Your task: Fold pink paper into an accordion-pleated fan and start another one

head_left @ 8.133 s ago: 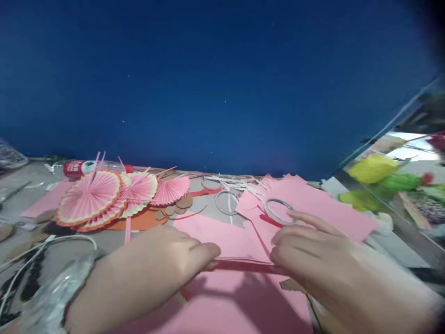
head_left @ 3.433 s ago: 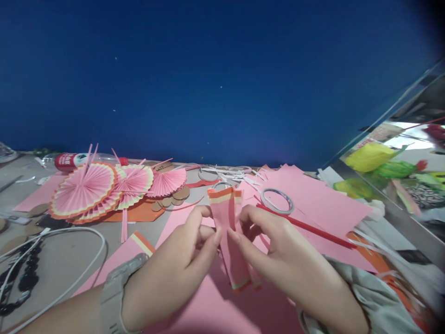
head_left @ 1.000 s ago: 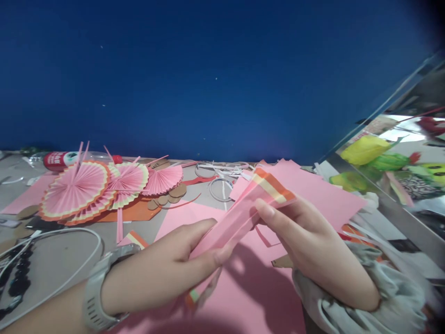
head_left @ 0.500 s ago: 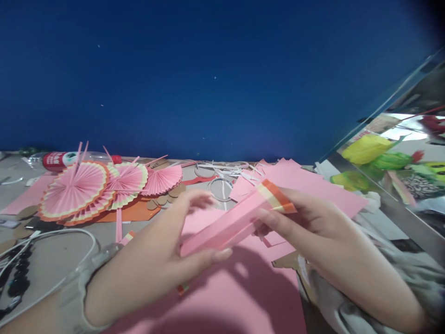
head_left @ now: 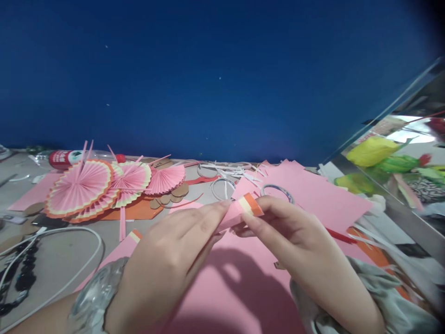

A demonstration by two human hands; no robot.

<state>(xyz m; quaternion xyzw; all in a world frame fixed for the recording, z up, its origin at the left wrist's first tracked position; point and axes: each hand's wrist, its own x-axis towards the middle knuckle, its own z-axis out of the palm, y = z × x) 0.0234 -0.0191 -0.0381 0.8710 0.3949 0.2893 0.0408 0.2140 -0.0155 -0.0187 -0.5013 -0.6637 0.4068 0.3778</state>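
Note:
A folded pink paper strip with a cream and orange band at its end is held between both hands, above a large pink sheet. My right hand pinches the banded end between thumb and fingers. My left hand is closed over the other end, its fingers laid along the strip and hiding most of it. Another pink piece with an orange and cream corner lies beneath my left wrist.
Finished pink pleated paper fans lie at the back left by a plastic bottle. Brown discs, rolls of tape and pink sheets lie behind my hands. A white cable loops at left; yellow-green items stand at right.
My left hand has turned over and closed along the strip, covering much of its length. The banded end has moved slightly left and down with my right hand.

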